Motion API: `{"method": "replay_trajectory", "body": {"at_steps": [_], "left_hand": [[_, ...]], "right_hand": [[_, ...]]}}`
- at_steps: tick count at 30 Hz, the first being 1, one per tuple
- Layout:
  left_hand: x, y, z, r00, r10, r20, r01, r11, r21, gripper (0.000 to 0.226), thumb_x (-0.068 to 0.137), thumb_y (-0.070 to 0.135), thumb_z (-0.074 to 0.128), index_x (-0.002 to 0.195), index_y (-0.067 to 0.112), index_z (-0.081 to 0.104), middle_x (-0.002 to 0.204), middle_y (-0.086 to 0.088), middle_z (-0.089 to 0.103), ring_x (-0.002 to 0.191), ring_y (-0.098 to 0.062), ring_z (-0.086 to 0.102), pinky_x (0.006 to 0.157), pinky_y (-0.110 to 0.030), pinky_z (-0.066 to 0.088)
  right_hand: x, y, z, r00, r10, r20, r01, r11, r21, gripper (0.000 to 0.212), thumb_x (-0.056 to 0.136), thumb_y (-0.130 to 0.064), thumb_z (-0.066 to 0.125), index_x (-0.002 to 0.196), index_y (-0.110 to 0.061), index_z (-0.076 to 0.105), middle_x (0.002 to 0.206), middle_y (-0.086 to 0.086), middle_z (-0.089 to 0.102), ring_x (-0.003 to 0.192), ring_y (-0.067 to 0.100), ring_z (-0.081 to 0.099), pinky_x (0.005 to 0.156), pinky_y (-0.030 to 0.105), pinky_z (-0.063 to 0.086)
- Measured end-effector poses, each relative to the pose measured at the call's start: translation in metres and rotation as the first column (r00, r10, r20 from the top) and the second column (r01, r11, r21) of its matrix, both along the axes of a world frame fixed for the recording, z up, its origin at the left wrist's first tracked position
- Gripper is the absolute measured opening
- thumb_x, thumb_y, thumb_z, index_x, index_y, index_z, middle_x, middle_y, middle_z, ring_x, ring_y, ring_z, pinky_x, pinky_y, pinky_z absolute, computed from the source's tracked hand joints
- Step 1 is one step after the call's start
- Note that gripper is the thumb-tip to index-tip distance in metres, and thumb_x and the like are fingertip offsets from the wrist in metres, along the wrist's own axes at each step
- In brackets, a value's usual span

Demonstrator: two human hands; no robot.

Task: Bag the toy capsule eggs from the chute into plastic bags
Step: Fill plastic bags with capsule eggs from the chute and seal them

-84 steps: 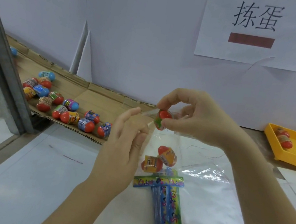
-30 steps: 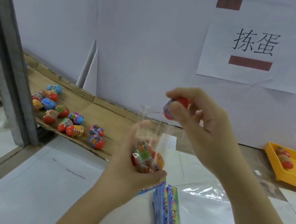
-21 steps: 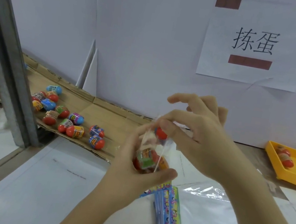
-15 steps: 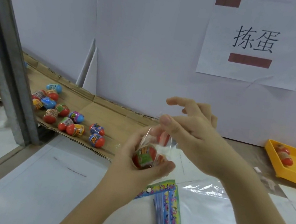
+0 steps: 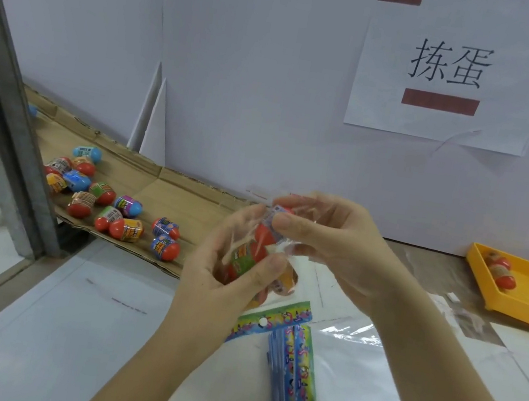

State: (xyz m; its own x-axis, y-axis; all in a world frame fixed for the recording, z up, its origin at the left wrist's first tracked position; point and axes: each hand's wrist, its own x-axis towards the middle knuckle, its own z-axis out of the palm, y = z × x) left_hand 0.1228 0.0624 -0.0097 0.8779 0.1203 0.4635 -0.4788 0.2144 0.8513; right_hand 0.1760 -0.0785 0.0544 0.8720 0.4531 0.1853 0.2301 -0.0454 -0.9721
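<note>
My left hand (image 5: 227, 270) grips a clear plastic bag (image 5: 279, 284) from below, with several red capsule eggs (image 5: 245, 258) bunched inside it. My right hand (image 5: 326, 241) pinches the bag's top, thumb pressed on the uppermost egg (image 5: 266, 232) through the film. The bag's colourful header strip (image 5: 275, 320) hangs below my hands. Loose capsule eggs (image 5: 122, 216) lie on the sloping cardboard chute (image 5: 167, 192) to the left.
A stack of empty bags with colourful headers (image 5: 292, 385) lies flat on the white table. A yellow tray (image 5: 525, 293) at the right holds bagged eggs (image 5: 501, 272). A grey metal post (image 5: 8, 125) stands at the left. The white wall carries a paper sign (image 5: 450, 70).
My right hand dropped an egg into the bag held by my left hand, then closed on the bag's top. The header strip now hangs lower.
</note>
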Motion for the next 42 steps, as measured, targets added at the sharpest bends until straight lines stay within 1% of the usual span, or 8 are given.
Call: {"method": "replay_trajectory", "body": {"at_steps": [10,20,22,25,27,31,37,42], "left_hand": [[0.002,0.002,0.000,0.988,0.140,-0.064,-0.147,0.981,-0.128,0.021,0.071,0.032,0.066,0.087,0.029,0.079,0.086,0.002,0.077,0.080,-0.010,0.073,0.066,-0.024,0.059],[0.007,0.003,-0.003,0.963,0.247,-0.107,-0.267,0.931,-0.250,0.023,0.082,0.029,0.059,0.094,0.026,0.078,0.093,0.000,0.077,0.090,-0.015,0.073,0.069,-0.020,0.057],[0.006,0.001,-0.003,0.951,0.296,-0.086,-0.307,0.929,-0.205,0.020,0.087,0.024,0.057,0.099,0.024,0.073,0.090,0.007,0.077,0.085,-0.007,0.073,0.066,-0.015,0.055],[0.004,0.000,-0.003,0.927,0.373,-0.049,-0.376,0.920,-0.107,0.020,0.095,0.015,0.055,0.105,0.025,0.069,0.089,0.011,0.076,0.079,-0.005,0.072,0.065,-0.017,0.056],[0.001,-0.002,-0.005,0.909,0.418,0.004,-0.418,0.909,-0.007,0.022,0.093,0.025,0.055,0.109,0.032,0.069,0.085,0.009,0.075,0.074,-0.011,0.070,0.066,-0.028,0.058],[-0.003,-0.007,-0.010,0.886,0.451,0.106,-0.462,0.874,0.147,0.027,0.093,0.033,0.054,0.117,0.044,0.062,0.069,-0.016,0.063,0.058,-0.023,0.054,0.058,-0.052,0.053],[-0.003,-0.004,-0.011,0.774,0.536,0.336,-0.632,0.676,0.379,0.034,0.093,0.017,0.052,0.125,0.025,0.056,0.044,-0.002,0.039,0.044,-0.013,0.039,0.043,-0.010,0.032],[-0.001,-0.002,-0.015,0.771,0.526,0.359,-0.637,0.653,0.410,0.034,0.092,0.012,0.051,0.124,0.023,0.057,0.048,0.011,0.044,0.047,-0.001,0.041,0.048,-0.004,0.028]], "right_hand": [[-0.003,0.013,-0.004,0.994,-0.058,0.091,0.045,0.990,0.133,0.011,0.066,-0.011,0.078,0.075,-0.011,0.071,0.067,0.001,0.070,0.062,0.011,0.065,0.057,0.021,0.049],[0.000,0.012,-0.010,0.970,-0.181,0.165,0.180,0.983,0.022,0.086,0.051,-0.039,0.081,0.127,-0.040,0.040,0.094,0.003,0.068,0.079,0.015,0.069,0.075,0.031,0.059],[-0.002,0.015,-0.012,0.852,-0.284,0.440,0.339,0.940,-0.048,0.078,0.061,-0.044,0.081,0.127,-0.039,0.040,0.104,-0.008,0.059,0.083,0.006,0.060,0.080,0.018,0.053],[-0.004,0.016,-0.015,0.247,-0.220,0.944,0.561,0.827,0.046,0.029,0.078,-0.017,0.077,0.106,-0.021,0.070,0.094,-0.002,0.061,0.081,0.015,0.056,0.080,0.024,0.041],[-0.005,0.020,-0.018,0.021,-0.109,0.994,0.588,0.805,0.076,0.009,0.083,-0.018,0.071,0.090,-0.022,0.076,0.082,-0.004,0.068,0.071,0.021,0.059,0.073,0.035,0.039],[-0.010,0.025,-0.020,0.077,-0.071,0.994,0.622,0.783,0.008,0.013,0.090,-0.022,0.064,0.086,-0.019,0.076,0.070,-0.005,0.069,0.062,0.022,0.059,0.073,0.038,0.041],[-0.009,0.022,-0.017,-0.021,-0.086,0.996,0.644,0.761,0.079,0.015,0.087,-0.017,0.066,0.074,-0.018,0.074,0.062,-0.006,0.066,0.058,0.022,0.057,0.072,0.038,0.040],[-0.004,0.026,-0.023,-0.020,-0.133,0.991,0.690,0.715,0.110,0.014,0.079,-0.010,0.066,0.066,-0.014,0.067,0.056,-0.005,0.061,0.052,0.021,0.054,0.072,0.035,0.036]]}}
